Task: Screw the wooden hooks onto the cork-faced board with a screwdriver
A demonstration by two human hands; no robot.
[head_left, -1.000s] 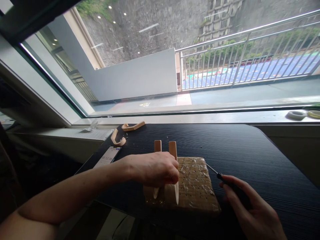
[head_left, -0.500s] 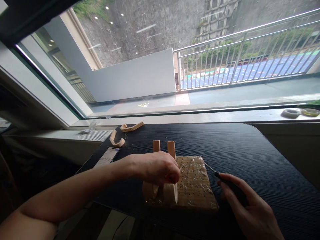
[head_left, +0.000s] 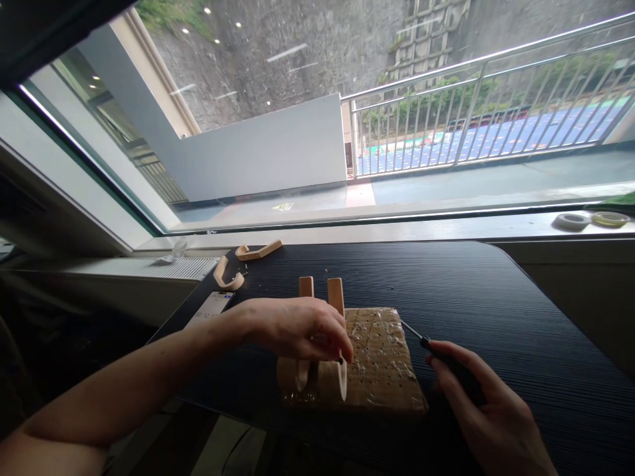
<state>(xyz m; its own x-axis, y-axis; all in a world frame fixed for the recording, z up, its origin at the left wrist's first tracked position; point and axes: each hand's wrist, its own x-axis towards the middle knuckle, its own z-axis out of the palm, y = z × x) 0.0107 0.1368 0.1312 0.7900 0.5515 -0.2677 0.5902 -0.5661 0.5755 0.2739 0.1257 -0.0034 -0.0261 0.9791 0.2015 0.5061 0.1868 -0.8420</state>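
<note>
My left hand (head_left: 310,327) reaches over two curved wooden hooks, its fingers pinched together at the right-hand hook (head_left: 336,291). A small dark tip shows under the fingertips, too small to name. Partly behind the hand is the left-hand hook (head_left: 306,286). Both hooks lie on a tape-wrapped cardboard block (head_left: 380,363) dotted with many small holes. In my right hand (head_left: 489,403) is a screwdriver (head_left: 424,341) with a dark handle, its thin metal shaft pointing up and left towards the block's right edge.
Two more wooden hooks, one (head_left: 260,250) behind the other (head_left: 228,276), rest at the back left of the black table (head_left: 446,277). Tiny metal pieces lie near them. A phone (head_left: 213,307) lies partly behind my left forearm. Tape rolls (head_left: 570,221) sit on the windowsill.
My left hand has turned from a closed fist shape to a pinch with the fingertips pointing down at the right-hand hook. My right hand still holds the screwdriver. The whole view has shifted slightly.
</note>
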